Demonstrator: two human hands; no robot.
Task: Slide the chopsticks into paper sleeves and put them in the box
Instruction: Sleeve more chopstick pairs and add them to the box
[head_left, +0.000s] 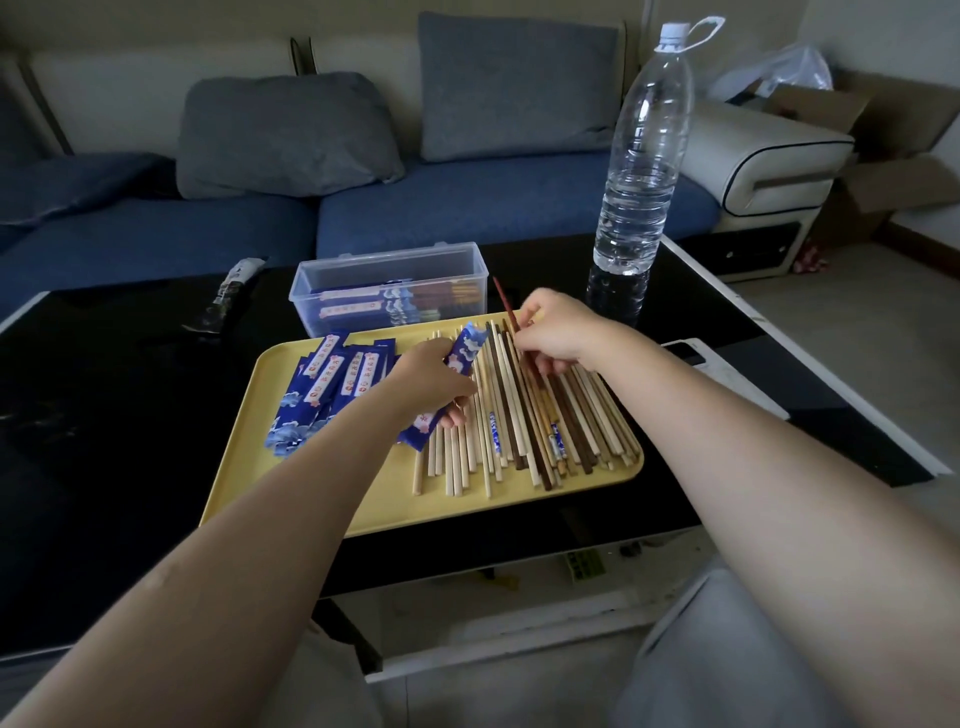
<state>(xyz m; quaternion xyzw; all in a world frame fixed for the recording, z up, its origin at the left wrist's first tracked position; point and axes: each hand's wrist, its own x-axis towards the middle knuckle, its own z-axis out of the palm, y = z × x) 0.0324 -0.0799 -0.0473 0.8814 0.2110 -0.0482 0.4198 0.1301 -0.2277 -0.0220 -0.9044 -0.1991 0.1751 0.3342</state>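
Observation:
A yellow tray (395, 499) on the black table carries several loose pale and dark chopsticks (524, 431) on its right half and a pile of blue paper sleeves (332, 379) on its left. My left hand (431, 382) grips one blue sleeve (465, 348) above the chopsticks. My right hand (556, 332) pinches a dark reddish chopstick (506, 304) whose tip points up and away. Behind the tray stands a clear plastic box (389, 270) with sleeved chopsticks inside.
A tall clear water bottle (644, 156) stands at the table's back right. A crumpled wrapper (228, 291) lies at the back left. A blue sofa with grey cushions (285, 135) runs behind the table. Cardboard boxes (883, 156) sit at the far right.

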